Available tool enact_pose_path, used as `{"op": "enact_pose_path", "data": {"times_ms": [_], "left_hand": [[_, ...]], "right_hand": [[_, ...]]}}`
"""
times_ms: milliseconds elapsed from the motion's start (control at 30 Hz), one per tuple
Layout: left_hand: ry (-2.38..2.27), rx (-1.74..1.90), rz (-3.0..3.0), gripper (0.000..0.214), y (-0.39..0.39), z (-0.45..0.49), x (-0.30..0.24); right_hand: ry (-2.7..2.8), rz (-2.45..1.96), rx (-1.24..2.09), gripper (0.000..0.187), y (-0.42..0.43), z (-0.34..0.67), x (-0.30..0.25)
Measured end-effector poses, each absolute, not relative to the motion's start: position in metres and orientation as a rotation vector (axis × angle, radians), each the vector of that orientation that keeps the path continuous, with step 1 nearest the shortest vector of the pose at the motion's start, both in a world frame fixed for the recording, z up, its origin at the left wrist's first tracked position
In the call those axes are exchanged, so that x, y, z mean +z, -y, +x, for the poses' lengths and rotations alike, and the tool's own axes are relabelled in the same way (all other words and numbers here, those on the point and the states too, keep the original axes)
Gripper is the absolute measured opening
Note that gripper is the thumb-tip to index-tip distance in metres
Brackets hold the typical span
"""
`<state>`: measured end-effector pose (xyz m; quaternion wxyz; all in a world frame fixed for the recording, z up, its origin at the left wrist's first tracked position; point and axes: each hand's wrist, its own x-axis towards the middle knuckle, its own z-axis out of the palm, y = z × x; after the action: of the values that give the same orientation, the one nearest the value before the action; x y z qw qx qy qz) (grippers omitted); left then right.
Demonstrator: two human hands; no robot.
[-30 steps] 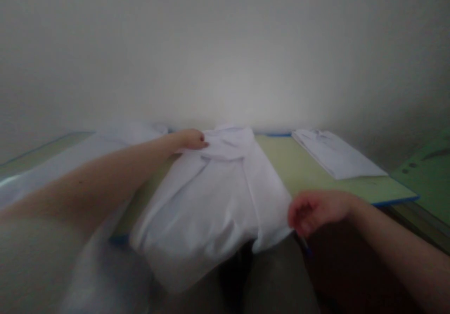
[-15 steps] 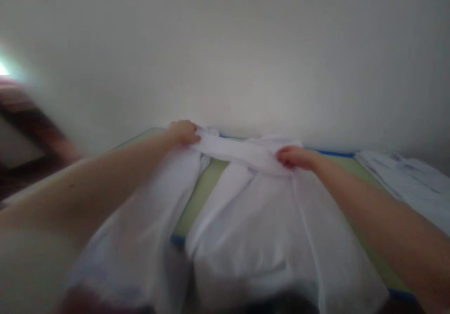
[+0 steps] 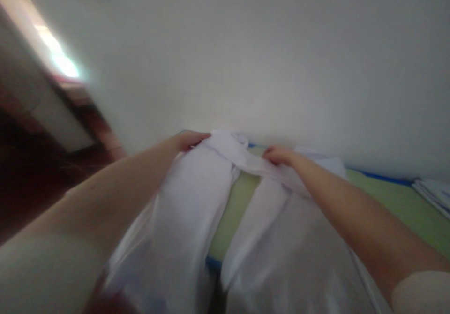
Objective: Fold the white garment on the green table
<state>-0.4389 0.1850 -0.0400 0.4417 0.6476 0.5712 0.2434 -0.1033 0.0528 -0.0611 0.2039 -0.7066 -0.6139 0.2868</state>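
A white garment [image 3: 186,211] lies over a green surface [image 3: 239,206] with a blue edge and hangs down at the front. A collar-like band [image 3: 237,155] runs across its top, and two panels fall apart below it with green showing between. My left hand [image 3: 191,140] is closed on the band's left end at the far edge, its fingers partly hidden by cloth. Farther right, my right hand [image 3: 279,155] pinches the band's upper edge. The lower part of the garment is blurred.
A pale wall [image 3: 253,70] rises right behind the surface. More folded white cloth [image 3: 434,192] lies at the far right. To the left are a dark reddish floor [image 3: 31,183] and a bright opening [image 3: 59,54].
The view has swung left, so everything appears shifted right. My right hand has slid left along the band, closer to my left hand, which keeps its hold at the left end.
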Motion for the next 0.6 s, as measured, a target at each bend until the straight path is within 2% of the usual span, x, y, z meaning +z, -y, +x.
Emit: {"op": "enact_pose_path", "data": {"times_ms": [133, 300, 367, 467, 600], "left_hand": [[-1.374, 0.763, 1.807, 0.03, -0.193, -0.428, -0.031], [-1.31, 0.792, 2.037, 0.024, -0.186, -0.415, -0.016], [-1.18, 0.728, 1.999, 0.022, -0.179, -0.413, -0.011], [-0.988, 0.642, 1.855, 0.019, -0.166, -0.413, -0.004], [-1.0, 0.625, 1.759, 0.028, -0.154, -0.415, -0.004]], "right_hand": [[1.88, -1.852, 0.464, 0.032, -0.077, -0.149, -0.043], [2.096, -1.658, 0.057, 0.071, -0.089, -0.216, -0.033], [2.19, -1.628, -0.072, 0.077, -0.089, -0.238, -0.035], [2.143, -1.689, -0.15, 0.057, -0.09, -0.254, -0.035], [1.971, -1.713, -0.114, 0.022, -0.096, -0.249, -0.023]]}}
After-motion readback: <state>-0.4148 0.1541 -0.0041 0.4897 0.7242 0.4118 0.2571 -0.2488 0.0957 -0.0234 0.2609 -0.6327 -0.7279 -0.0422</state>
